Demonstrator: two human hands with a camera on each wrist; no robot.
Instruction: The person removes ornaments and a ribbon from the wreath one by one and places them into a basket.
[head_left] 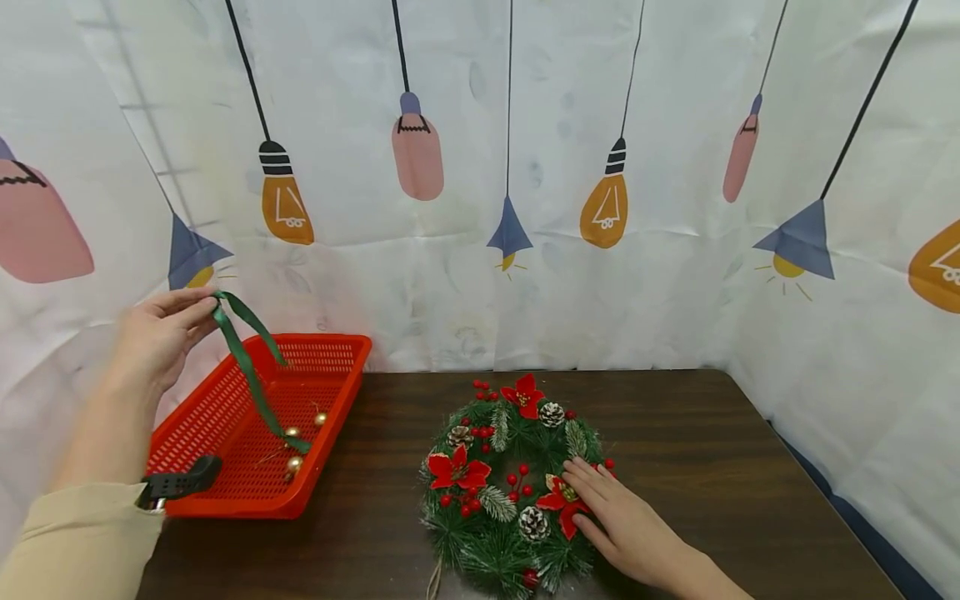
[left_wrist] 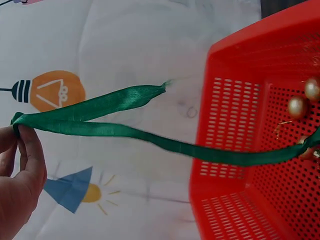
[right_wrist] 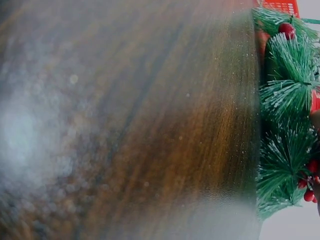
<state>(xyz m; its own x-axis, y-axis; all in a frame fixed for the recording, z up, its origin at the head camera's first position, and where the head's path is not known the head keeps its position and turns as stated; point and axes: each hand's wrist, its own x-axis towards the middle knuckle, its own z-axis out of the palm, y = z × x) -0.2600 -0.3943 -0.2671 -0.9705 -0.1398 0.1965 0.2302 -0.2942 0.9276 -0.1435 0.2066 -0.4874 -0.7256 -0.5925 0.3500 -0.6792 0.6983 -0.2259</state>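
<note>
A green ribbon (head_left: 247, 367) hangs from my left hand (head_left: 161, 333), pinched between thumb and fingers above the red basket (head_left: 360, 367). One tail of the ribbon (left_wrist: 220, 155) reaches down into the basket; the shorter tail ends in mid-air in the left wrist view. Several gold baubles (head_left: 293, 463) lie in the basket by the lower end of the ribbon. On the table sits a green wreath (head_left: 495, 533) with red poinsettias, berries and pinecones. My right hand (head_left: 626, 521) rests on its right side, over a red poinsettia (head_left: 567, 521), with the fingers extended.
The dark wooden table (head_left: 712, 467) carries the basket at the left and the wreath at the middle. Behind it hangs a white cloth (head_left: 450, 283) printed with lamps. A black strap mount (head_left: 183, 481) sits at my left wrist, in front of the basket.
</note>
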